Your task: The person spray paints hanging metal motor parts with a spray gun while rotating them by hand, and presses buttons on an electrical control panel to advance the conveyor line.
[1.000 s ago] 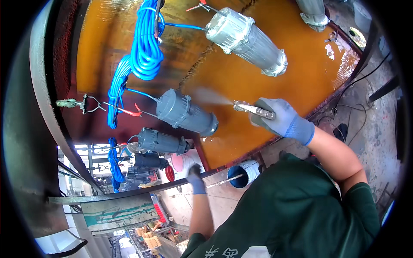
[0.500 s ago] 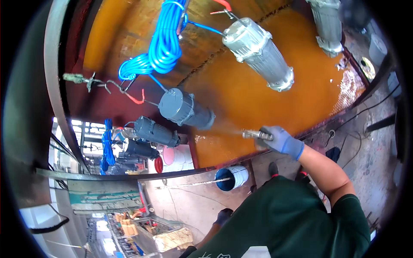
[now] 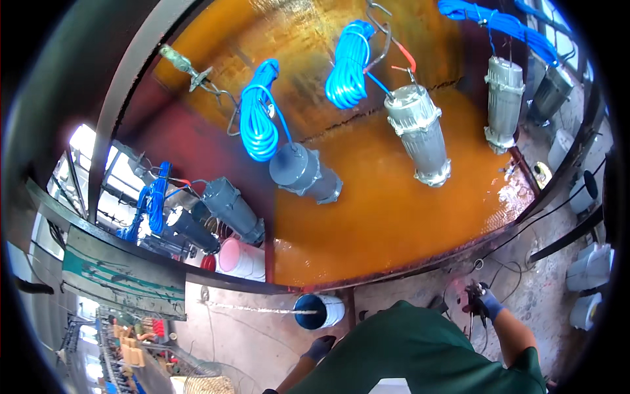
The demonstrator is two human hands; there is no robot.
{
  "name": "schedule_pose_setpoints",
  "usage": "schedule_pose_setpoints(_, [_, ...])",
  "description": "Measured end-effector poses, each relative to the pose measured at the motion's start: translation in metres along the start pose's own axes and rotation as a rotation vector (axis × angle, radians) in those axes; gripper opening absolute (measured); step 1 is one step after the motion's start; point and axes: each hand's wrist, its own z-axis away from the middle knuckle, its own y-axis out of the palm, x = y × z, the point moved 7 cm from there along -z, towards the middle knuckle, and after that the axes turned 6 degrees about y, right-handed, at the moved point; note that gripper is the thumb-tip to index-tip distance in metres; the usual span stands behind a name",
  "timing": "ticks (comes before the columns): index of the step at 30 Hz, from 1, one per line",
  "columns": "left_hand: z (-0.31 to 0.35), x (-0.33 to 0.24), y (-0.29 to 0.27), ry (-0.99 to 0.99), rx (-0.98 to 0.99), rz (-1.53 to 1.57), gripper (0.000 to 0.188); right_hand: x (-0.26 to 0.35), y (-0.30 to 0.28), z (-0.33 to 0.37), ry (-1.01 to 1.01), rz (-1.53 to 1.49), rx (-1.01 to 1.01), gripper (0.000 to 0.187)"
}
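Spray gun (image 3: 474, 303) sits low at the right of the head view, below the orange wall (image 3: 394, 217), held in the right hand (image 3: 484, 303). That hand wears a blue glove, and its fingers are wrapped tight around the gun's dark body, which points downward toward the concrete floor (image 3: 525, 295). The left hand (image 3: 320, 347), also gloved in blue, hangs lower, just under a blue bucket (image 3: 316, 311); its fingers are loosely curled and hold nothing that I can see. The bucket stands on the floor right below the wall's bottom edge, with a thin stick lying across its rim and reaching left.

Against the wall hang several grey pumps. One dark pump (image 3: 306, 173) hangs at the wall's left part, under a blue cable coil (image 3: 258, 118). A lighter silver pump (image 3: 420, 134) hangs near the wall's middle, below a second blue coil (image 3: 349, 65). A third pump (image 3: 504, 102) hangs at the wall's right side. Left of the wall, more dark pumps (image 3: 226, 207) hang in a row, and a pink bucket (image 3: 237, 258) stands beneath them. The person's green shirt (image 3: 420, 354) fills the lower edge.
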Motion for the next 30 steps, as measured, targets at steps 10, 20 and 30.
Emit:
schedule_pose_setpoints(10, [-0.053,0.138,-0.016,0.237,0.109,-0.315,0.046,-0.2,0.013,0.126,0.677,-0.277,-0.473,0.034])
schedule_pose_setpoints(20, [-0.068,0.087,-0.018,0.266,0.317,-0.487,0.04,-0.205,0.093,0.207,0.644,0.488,-0.264,0.024])
schedule_pose_setpoints(30, [-0.12,0.197,-0.028,0.334,0.207,-0.336,0.045,-0.177,0.117,0.181,0.462,-0.334,-0.47,0.028])
